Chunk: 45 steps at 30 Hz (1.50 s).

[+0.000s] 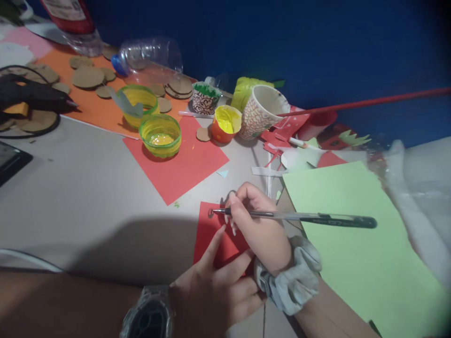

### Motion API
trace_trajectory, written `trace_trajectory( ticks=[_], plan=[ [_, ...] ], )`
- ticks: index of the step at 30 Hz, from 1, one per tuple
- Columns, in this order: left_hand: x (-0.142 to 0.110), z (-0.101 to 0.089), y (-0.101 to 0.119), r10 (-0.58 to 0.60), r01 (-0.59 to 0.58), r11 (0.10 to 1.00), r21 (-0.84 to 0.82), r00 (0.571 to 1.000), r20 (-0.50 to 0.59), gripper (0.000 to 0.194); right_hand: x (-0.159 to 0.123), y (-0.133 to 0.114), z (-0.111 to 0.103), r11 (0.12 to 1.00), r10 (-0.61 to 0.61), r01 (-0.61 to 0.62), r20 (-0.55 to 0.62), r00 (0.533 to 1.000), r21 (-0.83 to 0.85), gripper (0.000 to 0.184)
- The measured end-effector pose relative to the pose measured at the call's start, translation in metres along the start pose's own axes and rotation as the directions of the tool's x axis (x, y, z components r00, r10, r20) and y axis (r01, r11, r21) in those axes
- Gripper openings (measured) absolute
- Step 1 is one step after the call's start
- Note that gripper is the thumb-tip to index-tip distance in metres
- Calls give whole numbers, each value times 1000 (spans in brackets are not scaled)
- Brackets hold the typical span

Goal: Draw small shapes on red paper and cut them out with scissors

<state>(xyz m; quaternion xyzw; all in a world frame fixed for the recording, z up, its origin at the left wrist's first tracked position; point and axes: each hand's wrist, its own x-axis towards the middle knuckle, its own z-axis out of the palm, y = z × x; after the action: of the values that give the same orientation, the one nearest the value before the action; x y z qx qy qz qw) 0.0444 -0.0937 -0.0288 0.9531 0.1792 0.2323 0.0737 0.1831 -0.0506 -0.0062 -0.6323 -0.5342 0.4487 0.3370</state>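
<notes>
In my right hand (260, 225) a black gel pen (317, 219) lies pinched between thumb and fingers, its tip touching a small red paper (206, 239). A small dark curl of ink (210, 212) shows under the tip, near the paper's top left corner. My left hand (214, 291) rests with fingers spread across the lower part of that paper, partly hidden under the right wrist. Behind the hands lies a larger red sheet (176, 176), with a yellow-green striped cup (160, 143) standing at its left edge.
At right lies a green sheet (352, 244). Along the blue wall stand a patterned paper cup (259, 110), a small red cup of yellow paint (220, 134) and a clear bottle (151, 58) on its side. Cardboard discs (88, 77) and a black glue gun (31, 96) sit at left.
</notes>
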Motion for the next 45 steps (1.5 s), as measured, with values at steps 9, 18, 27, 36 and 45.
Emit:
trace_trajectory(
  ticks=[9,18,27,36,45],
  plan=[
    [-3,4,1,4,-4,1000,1,999,33,28,0,0,0,999,-19,19,-1,1000,-26,28],
    [-3,2,0,35,-37,999,32,998,54,29,-1,0,1,1000,-20,20,-15,1000,-3,27],
    [-3,1,0,35,-37,998,43,998,49,32,0,0,0,1000,-17,16,-16,1000,-15,27],
    [-5,2,1,24,-27,998,51,998,55,28,0,1,0,1000,-15,15,-11,1000,-25,27],
    [-1,1,1,5,-6,999,32,1000,25,29,-1,1,1,1000,-11,11,-11,1000,-18,27]
  ],
)
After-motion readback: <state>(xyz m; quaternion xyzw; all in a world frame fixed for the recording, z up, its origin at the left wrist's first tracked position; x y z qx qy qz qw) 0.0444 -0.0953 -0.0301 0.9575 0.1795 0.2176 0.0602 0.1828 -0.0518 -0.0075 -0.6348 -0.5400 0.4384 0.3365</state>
